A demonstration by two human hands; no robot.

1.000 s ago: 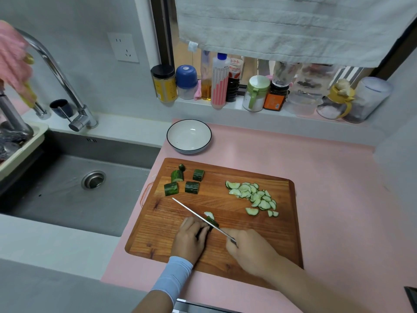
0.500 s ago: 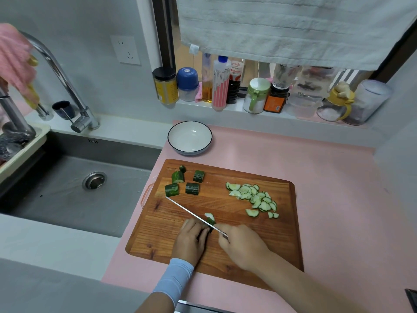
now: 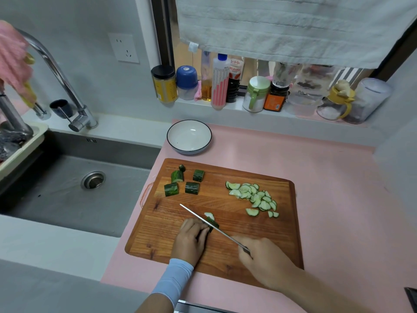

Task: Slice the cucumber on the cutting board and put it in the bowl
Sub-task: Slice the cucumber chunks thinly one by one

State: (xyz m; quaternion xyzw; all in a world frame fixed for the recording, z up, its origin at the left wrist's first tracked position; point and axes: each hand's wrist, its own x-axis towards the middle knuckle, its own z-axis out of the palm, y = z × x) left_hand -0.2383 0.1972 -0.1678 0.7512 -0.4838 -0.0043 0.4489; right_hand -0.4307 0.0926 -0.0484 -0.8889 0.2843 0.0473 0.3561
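On the wooden cutting board (image 3: 225, 249) my left hand (image 3: 190, 239) presses down a small dark green cucumber piece (image 3: 212, 223). My right hand (image 3: 261, 258) grips the handle of a knife (image 3: 208, 223) whose thin blade lies across that piece, tip pointing up-left. One fresh slice (image 3: 209, 215) rests just beyond the blade. A pile of pale cucumber slices (image 3: 253, 196) lies at the board's right. Several uncut cucumber chunks (image 3: 184, 182) sit at its far left corner. The white bowl (image 3: 189, 136) with a dark rim stands empty behind the board.
A steel sink (image 3: 74, 188) with a drain and tall faucet (image 3: 67, 86) lies left of the pink counter (image 3: 327, 199). Bottles and jars (image 3: 225, 86) line the window ledge behind. A grey towel (image 3: 282, 26) hangs above them.
The knife and my right hand have slid back toward me and to the right along the cucumber piece. My left hand stays on the piece.
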